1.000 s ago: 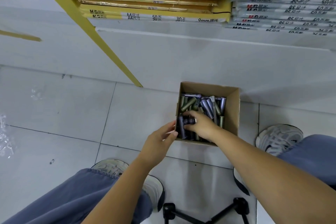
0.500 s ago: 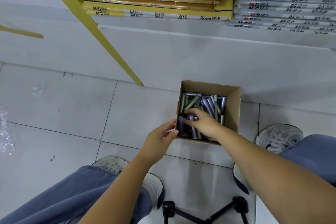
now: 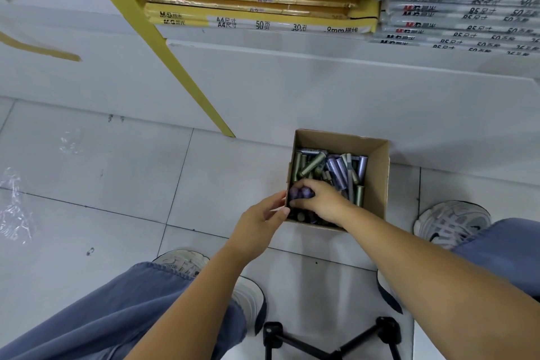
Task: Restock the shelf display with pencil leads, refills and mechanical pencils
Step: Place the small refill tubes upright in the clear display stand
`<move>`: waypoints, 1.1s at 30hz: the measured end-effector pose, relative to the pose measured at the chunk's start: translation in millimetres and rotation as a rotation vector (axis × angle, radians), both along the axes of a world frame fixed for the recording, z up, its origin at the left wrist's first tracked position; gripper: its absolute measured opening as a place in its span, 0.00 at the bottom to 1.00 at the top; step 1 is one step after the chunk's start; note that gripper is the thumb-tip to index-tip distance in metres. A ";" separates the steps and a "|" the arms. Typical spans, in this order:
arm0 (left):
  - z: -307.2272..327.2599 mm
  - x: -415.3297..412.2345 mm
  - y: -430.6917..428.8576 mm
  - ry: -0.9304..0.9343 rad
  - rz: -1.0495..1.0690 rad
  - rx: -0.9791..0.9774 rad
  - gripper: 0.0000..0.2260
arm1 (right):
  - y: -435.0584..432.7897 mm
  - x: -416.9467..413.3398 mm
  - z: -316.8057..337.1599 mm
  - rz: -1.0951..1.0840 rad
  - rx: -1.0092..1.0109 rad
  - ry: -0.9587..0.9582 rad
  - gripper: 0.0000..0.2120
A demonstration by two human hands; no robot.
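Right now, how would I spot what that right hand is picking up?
Find the small open brown cardboard box on the pale tiled floor, below the yellow shelf frame. At its near left corner the right hand closes on short purple tubes; the loose tubes behind lie untouched, many of them olive green.

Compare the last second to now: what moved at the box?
The right hand slid toward the near left corner of the cardboard box and closed over a few purple tubes, which were loosely pinched before. The left hand stayed at the box's near left edge, fingers on the outside. The box and the loose tubes at its far side stayed where they were.
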State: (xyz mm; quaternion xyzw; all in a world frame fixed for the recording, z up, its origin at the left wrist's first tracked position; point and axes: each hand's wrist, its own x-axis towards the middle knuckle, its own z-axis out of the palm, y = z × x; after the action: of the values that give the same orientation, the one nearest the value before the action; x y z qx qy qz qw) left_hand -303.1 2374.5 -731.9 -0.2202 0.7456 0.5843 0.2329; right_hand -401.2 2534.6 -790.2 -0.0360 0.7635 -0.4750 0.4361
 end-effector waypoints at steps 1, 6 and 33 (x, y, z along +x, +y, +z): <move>0.2 -0.7 -0.4 0.005 -0.011 -0.003 0.17 | 1.4 -0.3 1.6 -0.033 -0.006 0.014 0.09; 4.9 -5.9 -0.1 0.028 -0.018 -0.075 0.19 | 8.2 -7.5 25.4 -0.186 -0.081 0.003 0.08; 323.3 -66.1 27.2 0.476 -0.113 0.535 0.09 | 20.9 -10.1 399.1 -0.156 -0.461 0.775 0.04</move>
State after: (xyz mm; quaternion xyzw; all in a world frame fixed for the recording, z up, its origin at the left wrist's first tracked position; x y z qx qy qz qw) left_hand -369.1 2401.7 -408.6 0.0321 0.6108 0.7797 0.1340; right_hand -411.3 2555.4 -391.1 -0.2496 0.7451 -0.6154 0.0618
